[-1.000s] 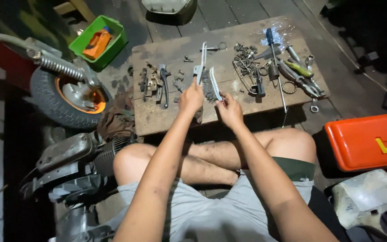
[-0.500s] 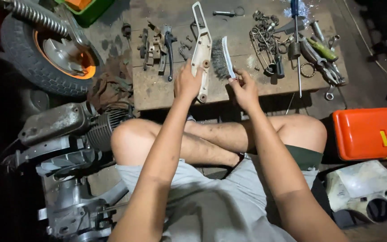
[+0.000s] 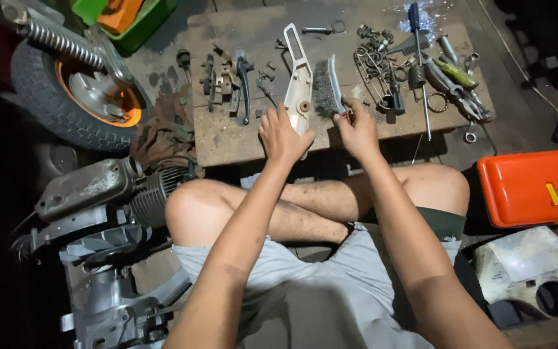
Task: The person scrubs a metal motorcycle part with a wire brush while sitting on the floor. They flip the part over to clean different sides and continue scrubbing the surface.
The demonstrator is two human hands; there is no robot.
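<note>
Two hands work over a low wooden table [image 3: 227, 139], each closed around one thing. The left hand [image 3: 283, 132] grips the lower end of a single long, pale metal cover [image 3: 298, 81], narrow, with a slot near its top and a round hole near the bottom; it lies lengthwise away from the person, its far end over the table. The right hand [image 3: 356, 129] is clamped on the handle of one wire brush [image 3: 327, 85], whose grey bristles stand just beside the cover's right edge; whether they touch it cannot be told. The hands are near each other but apart. Farther out, the table carries small levers and bolts to the left, and springs, rings, one blue-handled screwdriver [image 3: 416, 39] and pliers to the right. Beyond it are one tyre with an orange rim [image 3: 72, 97], one green bin [image 3: 134, 19], one orange toolbox [image 3: 537, 187] and an engine block [image 3: 92, 194].
</note>
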